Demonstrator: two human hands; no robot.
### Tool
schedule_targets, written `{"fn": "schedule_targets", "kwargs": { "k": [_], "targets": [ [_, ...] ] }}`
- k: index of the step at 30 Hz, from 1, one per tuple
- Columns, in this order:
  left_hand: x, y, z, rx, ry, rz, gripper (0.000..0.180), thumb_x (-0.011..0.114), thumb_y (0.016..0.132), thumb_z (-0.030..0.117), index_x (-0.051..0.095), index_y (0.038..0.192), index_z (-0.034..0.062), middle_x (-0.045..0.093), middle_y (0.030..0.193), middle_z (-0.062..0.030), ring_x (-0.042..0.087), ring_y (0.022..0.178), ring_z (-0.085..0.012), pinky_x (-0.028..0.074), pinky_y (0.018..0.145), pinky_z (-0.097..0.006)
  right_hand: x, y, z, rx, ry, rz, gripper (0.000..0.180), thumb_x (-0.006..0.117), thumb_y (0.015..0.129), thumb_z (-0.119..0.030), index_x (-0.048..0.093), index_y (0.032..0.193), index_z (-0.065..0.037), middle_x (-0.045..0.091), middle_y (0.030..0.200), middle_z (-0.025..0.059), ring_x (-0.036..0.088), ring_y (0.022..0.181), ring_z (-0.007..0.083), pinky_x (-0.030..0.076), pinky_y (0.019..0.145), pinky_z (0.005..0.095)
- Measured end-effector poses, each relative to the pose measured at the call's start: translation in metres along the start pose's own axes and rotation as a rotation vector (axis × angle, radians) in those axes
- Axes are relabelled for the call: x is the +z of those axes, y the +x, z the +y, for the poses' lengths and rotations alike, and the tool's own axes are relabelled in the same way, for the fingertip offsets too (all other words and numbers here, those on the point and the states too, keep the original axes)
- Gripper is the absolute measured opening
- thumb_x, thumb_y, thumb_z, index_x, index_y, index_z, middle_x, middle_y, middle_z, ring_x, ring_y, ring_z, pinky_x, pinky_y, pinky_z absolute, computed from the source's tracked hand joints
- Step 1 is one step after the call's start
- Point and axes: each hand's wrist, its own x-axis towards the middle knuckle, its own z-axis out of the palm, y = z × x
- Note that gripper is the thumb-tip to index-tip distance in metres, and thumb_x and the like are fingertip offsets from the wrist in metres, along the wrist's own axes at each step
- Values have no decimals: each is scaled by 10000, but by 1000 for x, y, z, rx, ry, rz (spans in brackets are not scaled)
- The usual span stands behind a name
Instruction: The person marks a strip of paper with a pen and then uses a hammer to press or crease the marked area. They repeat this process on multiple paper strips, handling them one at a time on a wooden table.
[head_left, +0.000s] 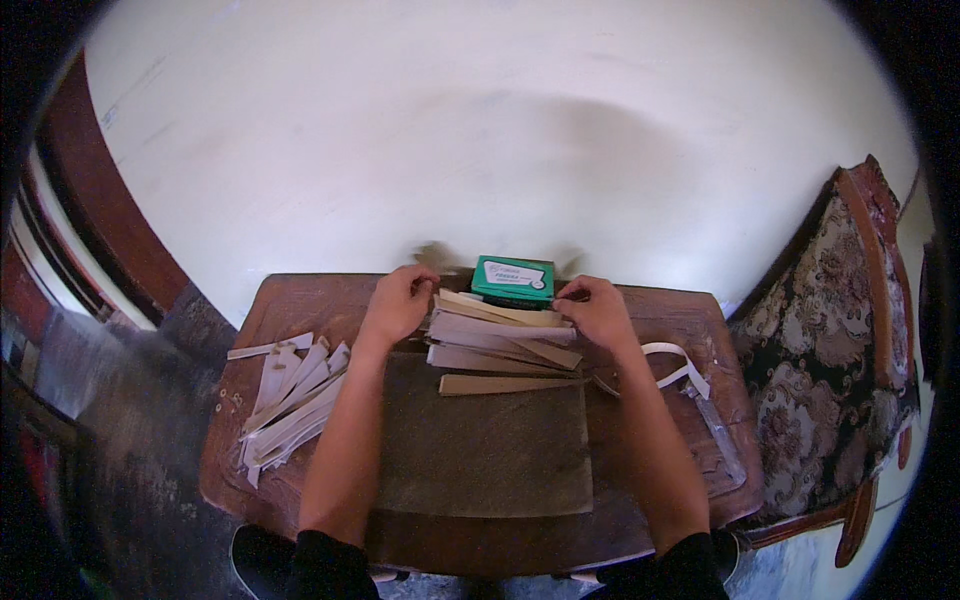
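Several flat beige and greyish strips, perhaps card or cloth, lie stacked crosswise between my hands. My left hand has its fingers pinched together at the left end of the uppermost strip. At that strip's other end, my right hand is closed too, thumb against fingers; the exact contact is too small to see clearly. Just behind the pile sits a green and white box. Under the nearer strips lies a dark rectangular sheet. A separate heap of pale strips rests left of my left forearm.
A carved wooden table carries everything and stands against a white wall. Right of my right forearm lie a curled pale band and a knife-like tool. A flower-patterned upholstered chair stands on the right.
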Motion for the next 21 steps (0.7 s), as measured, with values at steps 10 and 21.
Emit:
{"fn": "schedule_targets", "kwargs": {
  "k": [10,21],
  "targets": [
    [-29,-38,-26,-126,178,-366,292,648,783,132,707,1058,53,696,1010,-201,665,964,-357,517,859,-418,17,-15,-55,-186,-46,-10,199,743,801,-165,699,917,-10,706,836,108,656,764,180,530,740,323],
    [-25,-39,-35,19,272,-404,205,662,801,133,705,987,59,697,977,-185,654,980,-362,513,835,-453,83,31,-108,-268,-122,-150,195,702,776,-215,723,873,-48,697,881,174,670,876,346,528,813,435]
  ]
}}
